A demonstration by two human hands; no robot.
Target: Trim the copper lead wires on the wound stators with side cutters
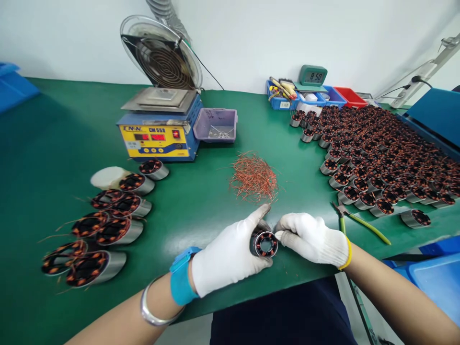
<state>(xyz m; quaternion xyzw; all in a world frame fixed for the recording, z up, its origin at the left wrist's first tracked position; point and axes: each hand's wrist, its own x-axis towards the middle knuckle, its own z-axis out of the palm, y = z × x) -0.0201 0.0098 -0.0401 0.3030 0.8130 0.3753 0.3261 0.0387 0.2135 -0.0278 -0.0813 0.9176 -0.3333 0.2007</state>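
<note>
A motor stator (256, 243) with copper windings and black insulation lies on its side near the table's front edge, its round open end facing me. My left hand (230, 249), in a white glove, is wrapped around it, thumb above and fingers below. My right hand (309, 239), also gloved, is closed in a pinch at the stator's right rim; whatever lies between the fingertips is too small to make out. Cutting pliers (370, 229) with green handles lie on the table just beyond my right hand. A heap of cut copper wire bits (254, 178) lies beyond the stator.
Stators (359, 165) stand densely packed at the right; several more (118, 235) stand at the left. A yellow-blue soldering pot (158, 139) sits at the back beside a purple tray (215, 126). Small bins (283, 102) and a clock (312, 75) line the back.
</note>
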